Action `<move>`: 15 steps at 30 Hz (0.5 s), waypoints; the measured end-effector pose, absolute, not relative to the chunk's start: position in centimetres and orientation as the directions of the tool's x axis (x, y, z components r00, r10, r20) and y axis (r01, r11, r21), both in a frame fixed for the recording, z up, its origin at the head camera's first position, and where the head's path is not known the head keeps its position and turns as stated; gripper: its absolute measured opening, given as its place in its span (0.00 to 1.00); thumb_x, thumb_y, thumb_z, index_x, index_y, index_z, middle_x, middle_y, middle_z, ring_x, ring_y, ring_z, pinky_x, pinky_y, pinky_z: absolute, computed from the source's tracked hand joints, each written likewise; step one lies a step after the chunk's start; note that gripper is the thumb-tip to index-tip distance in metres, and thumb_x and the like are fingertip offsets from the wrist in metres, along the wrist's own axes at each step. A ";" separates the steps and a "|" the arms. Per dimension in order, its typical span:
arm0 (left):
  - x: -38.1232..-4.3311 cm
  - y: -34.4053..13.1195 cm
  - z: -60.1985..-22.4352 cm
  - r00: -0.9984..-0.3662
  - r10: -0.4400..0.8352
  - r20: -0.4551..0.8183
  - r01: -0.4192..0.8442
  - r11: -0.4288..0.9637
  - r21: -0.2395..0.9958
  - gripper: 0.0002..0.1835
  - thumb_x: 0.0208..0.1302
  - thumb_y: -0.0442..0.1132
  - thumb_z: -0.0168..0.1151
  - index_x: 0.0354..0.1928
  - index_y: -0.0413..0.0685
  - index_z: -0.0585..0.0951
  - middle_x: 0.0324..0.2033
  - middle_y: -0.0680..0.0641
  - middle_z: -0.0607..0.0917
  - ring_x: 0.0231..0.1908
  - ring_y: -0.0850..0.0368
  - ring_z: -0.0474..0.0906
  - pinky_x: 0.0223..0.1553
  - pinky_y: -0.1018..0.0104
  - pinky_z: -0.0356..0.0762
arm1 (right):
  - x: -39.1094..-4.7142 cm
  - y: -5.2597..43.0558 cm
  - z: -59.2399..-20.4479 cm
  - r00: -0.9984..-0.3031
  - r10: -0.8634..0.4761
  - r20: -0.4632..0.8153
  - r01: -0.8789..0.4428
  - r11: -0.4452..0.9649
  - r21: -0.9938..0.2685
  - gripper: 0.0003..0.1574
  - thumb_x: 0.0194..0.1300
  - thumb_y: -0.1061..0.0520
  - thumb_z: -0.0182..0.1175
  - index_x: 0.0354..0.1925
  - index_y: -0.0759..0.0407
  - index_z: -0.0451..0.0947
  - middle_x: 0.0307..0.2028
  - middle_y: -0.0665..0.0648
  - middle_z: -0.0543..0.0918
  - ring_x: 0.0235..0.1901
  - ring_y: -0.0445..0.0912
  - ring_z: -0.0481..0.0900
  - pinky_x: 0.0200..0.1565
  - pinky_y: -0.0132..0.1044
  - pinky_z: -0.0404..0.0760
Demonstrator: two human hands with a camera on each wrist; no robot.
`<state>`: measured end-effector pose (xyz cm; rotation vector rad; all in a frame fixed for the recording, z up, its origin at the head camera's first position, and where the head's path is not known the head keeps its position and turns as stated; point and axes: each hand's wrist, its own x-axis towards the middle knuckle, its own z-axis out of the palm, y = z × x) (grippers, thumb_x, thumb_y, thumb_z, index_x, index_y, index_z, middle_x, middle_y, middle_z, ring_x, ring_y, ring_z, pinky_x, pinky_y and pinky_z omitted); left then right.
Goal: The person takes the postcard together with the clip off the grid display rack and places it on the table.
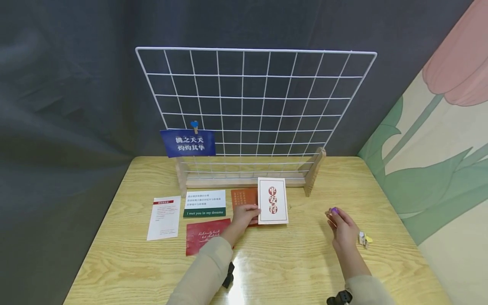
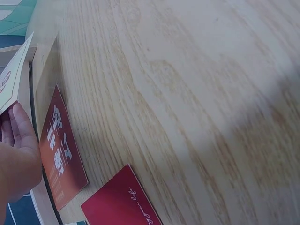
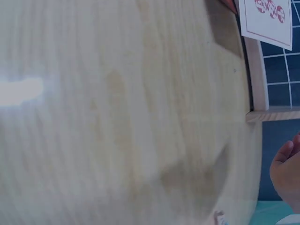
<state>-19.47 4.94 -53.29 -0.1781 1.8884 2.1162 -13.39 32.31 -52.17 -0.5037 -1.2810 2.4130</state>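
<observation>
A white card with red characters is pinched along its left edge by my left hand, raised above the table. Behind it an orange-red card lies on the wood, partly covered in the head view. My right hand, off to the right, pinches a small clip with a purple top. Only part of the right hand shows in the right wrist view, and the clip is hidden there. A white wire grid stands upright behind both hands, with a blue card held on it by a blue heart clothespin.
On the table's left lie a white card with red text, a white and green card and a dark red card. Several small clips lie beside the right wrist. Wooden feet support the grid.
</observation>
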 end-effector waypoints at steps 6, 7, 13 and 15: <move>-19.5 5.1 -53.9 -0.946 0.146 -0.291 -0.307 -0.103 0.946 0.13 0.51 0.29 0.60 0.40 0.28 0.77 0.33 0.43 0.79 0.23 0.59 0.77 0.27 0.65 0.79 | -13.4 35.4 -57.9 -0.842 0.520 -0.142 -0.174 -0.512 -0.841 0.15 0.52 0.66 0.61 0.41 0.66 0.76 0.32 0.55 0.81 0.29 0.44 0.79 0.32 0.30 0.78; -19.5 5.2 -54.0 -0.945 0.148 -0.292 -0.309 -0.101 0.946 0.13 0.51 0.29 0.60 0.40 0.28 0.77 0.33 0.43 0.80 0.23 0.59 0.77 0.27 0.65 0.79 | -13.2 35.5 -58.3 -0.818 0.552 -0.164 -0.161 -0.492 -0.855 0.16 0.51 0.64 0.62 0.41 0.66 0.76 0.32 0.55 0.81 0.29 0.43 0.79 0.31 0.29 0.78; -19.4 5.4 -54.2 -0.936 0.148 -0.320 -0.335 -0.096 0.937 0.13 0.51 0.29 0.60 0.39 0.29 0.77 0.29 0.43 0.80 0.20 0.61 0.76 0.27 0.67 0.78 | -11.8 36.9 -60.1 -0.734 0.632 -0.250 -0.153 -0.513 -0.845 0.20 0.45 0.64 0.66 0.41 0.66 0.76 0.31 0.56 0.81 0.26 0.44 0.80 0.29 0.28 0.78; -19.3 5.5 -54.2 -0.935 0.148 -0.321 -0.337 -0.093 0.937 0.13 0.51 0.28 0.60 0.40 0.28 0.77 0.29 0.43 0.80 0.19 0.61 0.76 0.27 0.67 0.78 | -10.9 36.9 -59.8 -0.728 0.628 -0.275 -0.131 -0.521 -0.844 0.21 0.45 0.63 0.66 0.42 0.65 0.77 0.31 0.55 0.81 0.26 0.44 0.80 0.30 0.28 0.78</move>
